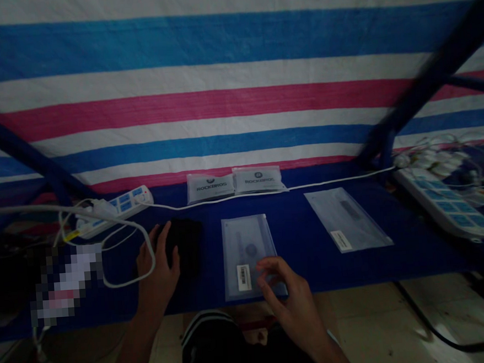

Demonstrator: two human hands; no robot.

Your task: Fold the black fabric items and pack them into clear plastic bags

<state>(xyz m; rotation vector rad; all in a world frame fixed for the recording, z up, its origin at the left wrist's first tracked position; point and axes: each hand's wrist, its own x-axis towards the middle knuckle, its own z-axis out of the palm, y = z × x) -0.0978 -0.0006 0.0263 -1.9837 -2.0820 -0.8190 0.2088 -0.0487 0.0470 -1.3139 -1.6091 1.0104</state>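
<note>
My left hand (159,264) lies flat with fingers stretched out on the left edge of a black flat object (187,246) on the blue table (304,243). My right hand (285,292) hovers over the near right corner of a clear zip bag (247,253) with a barcode label, fingers curled and apart, holding nothing that I can see. A second clear zip bag (348,218) with a white label lies further right. Two grey ROCKBROS pouches (236,183) lean at the back of the table.
A white power strip (117,207) with cables sits at the back left, another power strip (449,208) with several plugs at the right. A striped tarp (219,94) hangs behind. Dark blue frame bars (425,80) slant at both sides. Tiled floor lies below.
</note>
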